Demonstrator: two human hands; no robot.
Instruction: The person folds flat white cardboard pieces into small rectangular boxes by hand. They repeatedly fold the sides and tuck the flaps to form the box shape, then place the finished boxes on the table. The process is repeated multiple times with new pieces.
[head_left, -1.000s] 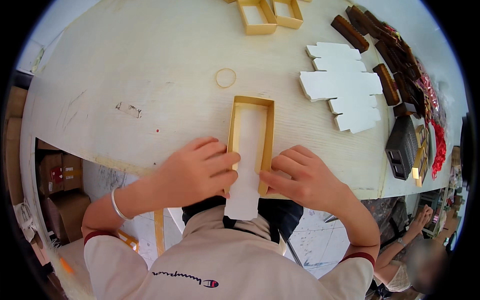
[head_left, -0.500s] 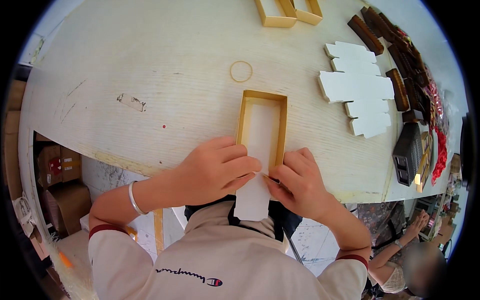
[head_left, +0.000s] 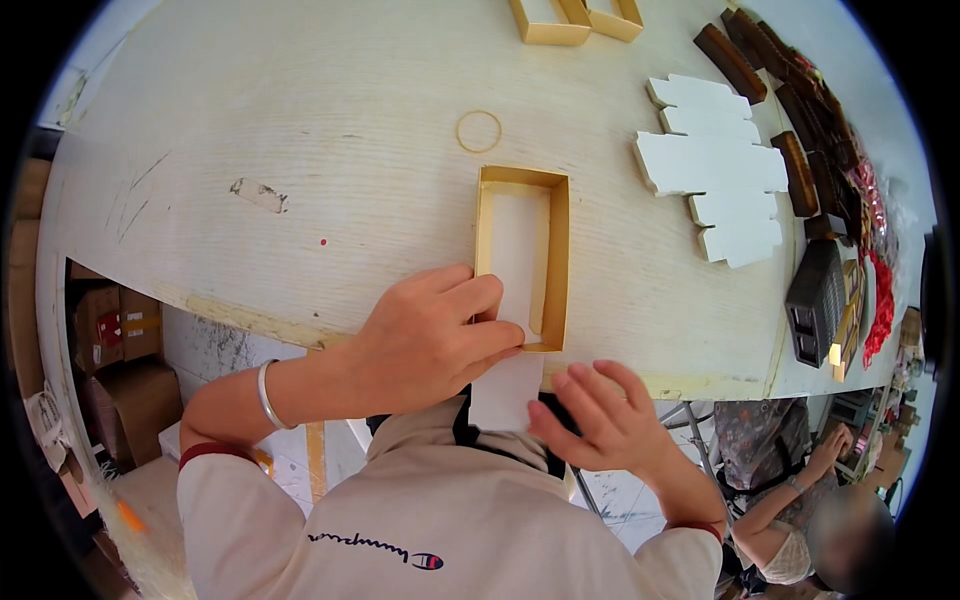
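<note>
A narrow cardboard box (head_left: pixel 557 260), gold on its walls and white on its bottom, stands open-topped at the table's near edge. From its near end a white flap (head_left: pixel 505 393) hangs out over the edge toward me. My left hand (head_left: pixel 445 325) grips the box's near left corner, its fingers bent over the wall. My right hand (head_left: pixel 600 415) is off the box, fingers apart, beside the flap's lower right edge. Its thumb is close to the flap; I cannot tell whether they touch.
A rubber band (head_left: pixel 479 131) lies beyond the box. Two gold boxes (head_left: pixel 556 36) stand at the far edge. Flat white box blanks (head_left: pixel 710 165) are stacked at right, beside dark brown pieces (head_left: pixel 797 175) and a black tray (head_left: pixel 812 300). Another person's hands (head_left: pixel 830 450) show lower right.
My right hand has let go of the box's near right corner and moved down toward me, its fingers opening. My left hand stays on the box.
</note>
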